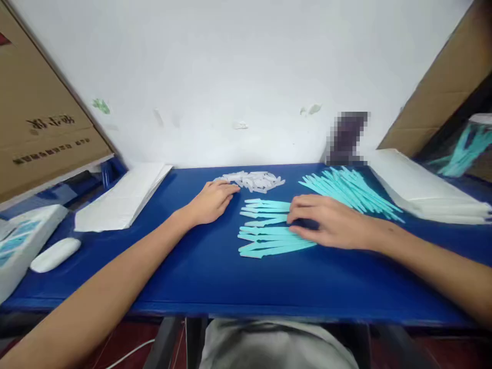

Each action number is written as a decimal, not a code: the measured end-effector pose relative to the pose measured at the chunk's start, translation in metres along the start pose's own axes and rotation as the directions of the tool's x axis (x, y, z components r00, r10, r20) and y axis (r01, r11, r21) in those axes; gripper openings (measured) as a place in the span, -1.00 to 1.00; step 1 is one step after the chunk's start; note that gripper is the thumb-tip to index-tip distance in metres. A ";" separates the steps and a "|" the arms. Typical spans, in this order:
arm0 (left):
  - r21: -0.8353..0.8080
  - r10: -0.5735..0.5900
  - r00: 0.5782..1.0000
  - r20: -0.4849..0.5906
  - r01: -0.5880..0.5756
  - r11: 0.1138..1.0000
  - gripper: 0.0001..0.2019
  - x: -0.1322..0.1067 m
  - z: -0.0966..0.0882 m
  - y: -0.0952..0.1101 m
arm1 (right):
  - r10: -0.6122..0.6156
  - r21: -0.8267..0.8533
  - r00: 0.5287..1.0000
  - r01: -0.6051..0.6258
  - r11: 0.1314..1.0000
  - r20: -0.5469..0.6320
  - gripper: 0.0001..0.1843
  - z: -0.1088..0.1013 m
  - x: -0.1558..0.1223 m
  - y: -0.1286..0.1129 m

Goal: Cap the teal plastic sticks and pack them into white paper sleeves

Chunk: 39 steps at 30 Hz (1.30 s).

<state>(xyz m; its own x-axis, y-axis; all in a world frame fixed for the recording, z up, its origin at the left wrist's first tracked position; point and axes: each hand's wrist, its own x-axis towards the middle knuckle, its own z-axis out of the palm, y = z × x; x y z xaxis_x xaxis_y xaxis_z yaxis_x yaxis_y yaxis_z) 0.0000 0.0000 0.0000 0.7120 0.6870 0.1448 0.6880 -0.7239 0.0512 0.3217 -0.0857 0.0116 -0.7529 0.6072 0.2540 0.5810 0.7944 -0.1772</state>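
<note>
Several teal eyebrow razors [265,230] lie side by side in the middle of the blue table, their blade ends pointing left. My right hand [323,220] rests over their handle ends, fingers curved and thumb apart. Beyond them is a loose pile of small whitish translucent blade caps [257,180]. At the left edge of that pile, my left hand [215,200] lies low with its fingers stretched toward the caps; whether the fingertips touch any is unclear. A larger heap of teal razors [349,189] fans out behind my right hand.
White paper or bag stacks lie left [123,200] and right [430,189]. A white mouse-shaped object [56,254] sits beside a white box [26,241] with teal items. Cardboard [49,113] stands at the left, and a clear container of teal pieces [471,146] at far right.
</note>
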 end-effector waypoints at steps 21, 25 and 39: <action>-0.423 -0.145 0.931 0.335 0.286 0.860 -0.65 -0.010 -0.034 0.000 | 0.116 -0.051 0.988 -0.111 0.993 0.107 -0.71 -0.001 0.001 0.002; -0.441 -0.051 0.959 0.280 0.175 0.880 -0.74 -0.011 -0.035 0.007 | 0.134 -0.089 0.987 -0.126 0.988 0.088 -0.70 0.000 0.000 0.006; -0.487 -0.033 0.986 0.166 0.111 0.866 -0.85 -0.008 -0.032 0.030 | 0.153 -0.082 0.984 -0.146 0.986 0.092 -0.72 -0.006 0.001 0.003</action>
<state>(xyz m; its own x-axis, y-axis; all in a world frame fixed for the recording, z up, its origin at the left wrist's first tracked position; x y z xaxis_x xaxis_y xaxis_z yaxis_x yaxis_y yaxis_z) 0.0102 -0.0289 0.0316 0.7026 0.7112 -0.0229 0.6066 -0.5817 0.5419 0.3244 -0.0822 0.0166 -0.6801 0.7206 0.1348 0.7081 0.6934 -0.1337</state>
